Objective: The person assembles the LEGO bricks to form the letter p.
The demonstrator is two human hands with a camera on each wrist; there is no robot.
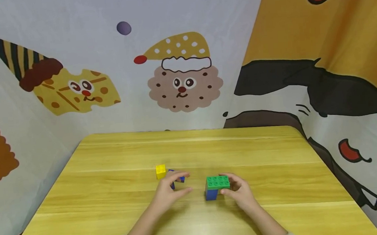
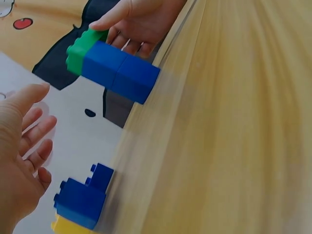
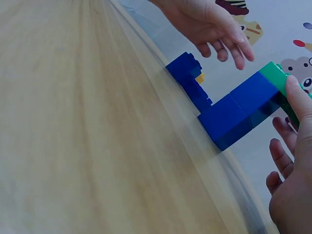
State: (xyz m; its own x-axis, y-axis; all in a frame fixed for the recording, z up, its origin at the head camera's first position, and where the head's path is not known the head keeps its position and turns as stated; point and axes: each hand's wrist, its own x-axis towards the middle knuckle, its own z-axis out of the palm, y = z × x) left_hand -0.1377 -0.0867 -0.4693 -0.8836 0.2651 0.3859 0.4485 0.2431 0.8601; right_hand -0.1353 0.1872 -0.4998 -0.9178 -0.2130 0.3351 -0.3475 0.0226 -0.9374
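A green building brick with studs on top sits across a stack of two blue bricks standing on the table, its right end overhanging. My right hand pinches that overhanging end between thumb and fingers. To the left, my left hand is held apart from the stack, thumb and fingers spread with nothing between them. Behind it, partly hidden in the head view, are loose blue bricks, one larger and one smaller. A yellow brick lies just beyond them.
The wooden table carries all the bricks. A cloth printed with cartoon figures hangs behind its far edge and along the sides.
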